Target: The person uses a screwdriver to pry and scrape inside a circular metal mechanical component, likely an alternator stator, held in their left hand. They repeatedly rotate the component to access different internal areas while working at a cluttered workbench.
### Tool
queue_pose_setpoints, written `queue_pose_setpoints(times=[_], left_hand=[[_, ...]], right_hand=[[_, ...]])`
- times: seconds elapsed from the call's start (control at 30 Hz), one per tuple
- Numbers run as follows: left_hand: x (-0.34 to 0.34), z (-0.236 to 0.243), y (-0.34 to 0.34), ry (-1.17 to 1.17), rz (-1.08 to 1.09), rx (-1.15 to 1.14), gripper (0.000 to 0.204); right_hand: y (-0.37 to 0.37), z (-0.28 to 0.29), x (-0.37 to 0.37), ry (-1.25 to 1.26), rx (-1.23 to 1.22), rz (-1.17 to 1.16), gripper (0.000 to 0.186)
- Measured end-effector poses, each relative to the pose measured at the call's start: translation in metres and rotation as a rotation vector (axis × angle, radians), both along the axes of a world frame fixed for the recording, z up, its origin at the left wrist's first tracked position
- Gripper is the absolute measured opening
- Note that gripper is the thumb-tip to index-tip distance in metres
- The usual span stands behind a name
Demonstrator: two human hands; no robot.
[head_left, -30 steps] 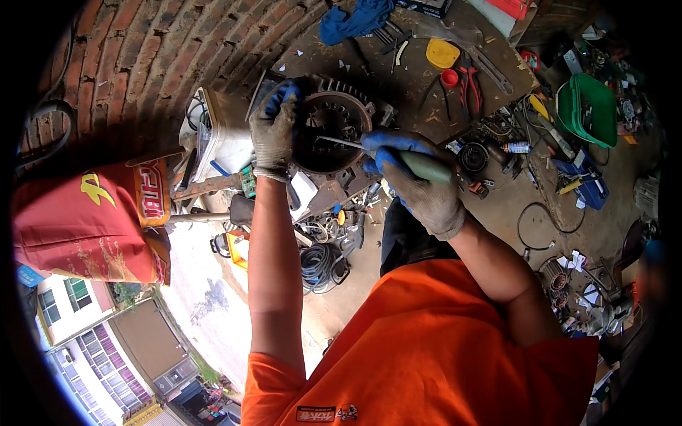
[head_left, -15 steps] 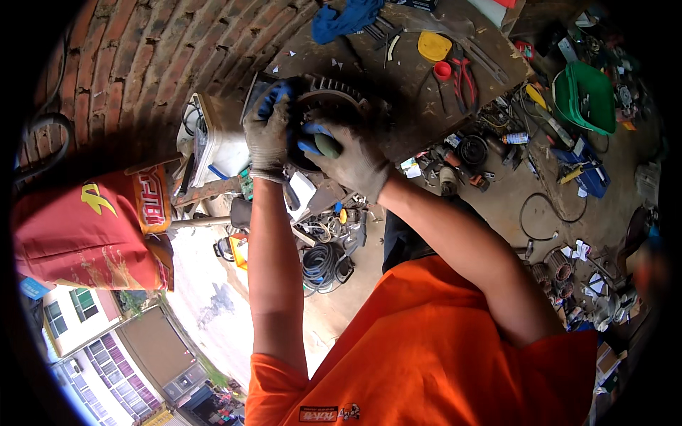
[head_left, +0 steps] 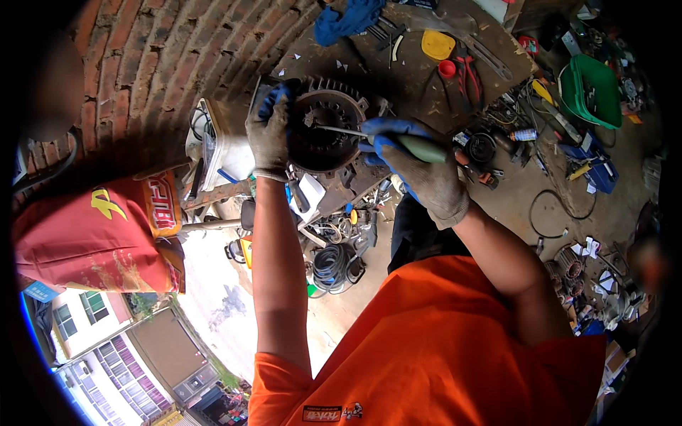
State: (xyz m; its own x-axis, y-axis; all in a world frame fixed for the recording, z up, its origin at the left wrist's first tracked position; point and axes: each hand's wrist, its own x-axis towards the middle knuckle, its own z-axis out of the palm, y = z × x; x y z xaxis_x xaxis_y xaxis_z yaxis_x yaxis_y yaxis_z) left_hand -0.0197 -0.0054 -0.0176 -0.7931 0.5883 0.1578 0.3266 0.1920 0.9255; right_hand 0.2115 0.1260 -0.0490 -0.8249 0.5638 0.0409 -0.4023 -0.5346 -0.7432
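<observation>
Snugly gloved hands (head_left: 269, 136), metal-shafted tool (head_left: 423, 148), round ribbed casing (head_left: 323, 162)

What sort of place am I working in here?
Probably a repair workshop: your gloved right hand holds a green-handled tool at a round metal housing, red-handled pliers lie on the worktop, and metal parts litter the floor.

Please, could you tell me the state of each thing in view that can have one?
Round metal housing, open, inner parts exposed
Green-handled tool, held, shaft pointing into the housing
Right hand, gloved, closed around the tool
Left hand, gloved, at the housing's left side
Red-handled pliers, lying, handles apart
Blue cloth, crumpled
Green bucket, uncovered
Dark cable, coiled
</observation>
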Motion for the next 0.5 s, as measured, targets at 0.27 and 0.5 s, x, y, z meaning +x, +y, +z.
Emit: queue_pose_setpoints(times=[0.27,0.5], left_hand=[[-0.004,-0.004,-0.005,-0.044,0.007,0.011,0.027],[-0.003,0.0,-0.003,-0.045,-0.022,0.015,0.027]], right_hand=[[0.003,-0.003,0.006,-0.001,-0.148,0.036,0.023],[0.008,-0.003,0.008,-0.045,-0.176,0.088,0.023]])
